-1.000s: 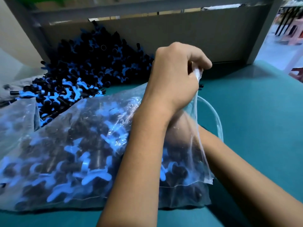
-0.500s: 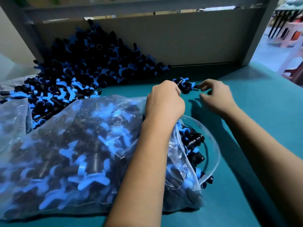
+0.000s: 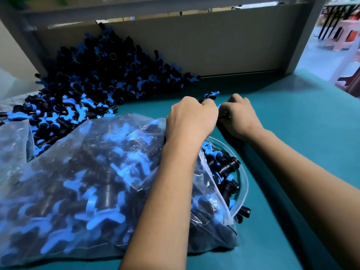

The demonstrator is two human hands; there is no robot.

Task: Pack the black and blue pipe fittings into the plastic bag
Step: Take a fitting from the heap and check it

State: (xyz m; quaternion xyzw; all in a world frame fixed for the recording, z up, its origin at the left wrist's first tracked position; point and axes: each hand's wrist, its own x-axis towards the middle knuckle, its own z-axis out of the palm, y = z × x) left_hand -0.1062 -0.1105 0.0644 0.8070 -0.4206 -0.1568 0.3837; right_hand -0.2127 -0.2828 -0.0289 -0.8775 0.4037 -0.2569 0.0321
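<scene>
Left grip (image 3: 191, 115): curled around loose black and blue plastic pipe fittings (image 3: 211, 95).
Right grip (image 3: 238, 114): pinching same fittings.
Clear plastic bag (image 3: 81, 182): near-left on teal tabletop (image 3: 292, 123), full.

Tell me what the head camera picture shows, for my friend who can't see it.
Two bare hands, the left hand and right hand, gather a few loose black and blue plastic pipe fittings on a teal table. In front lies a clear plastic bag stuffed with such fittings, its mouth open to the right. A big pile of loose fittings sits behind, against a grey panel.

Bag (image 3: 81, 182) blocks left; table (image 3: 292, 117) right open.
</scene>
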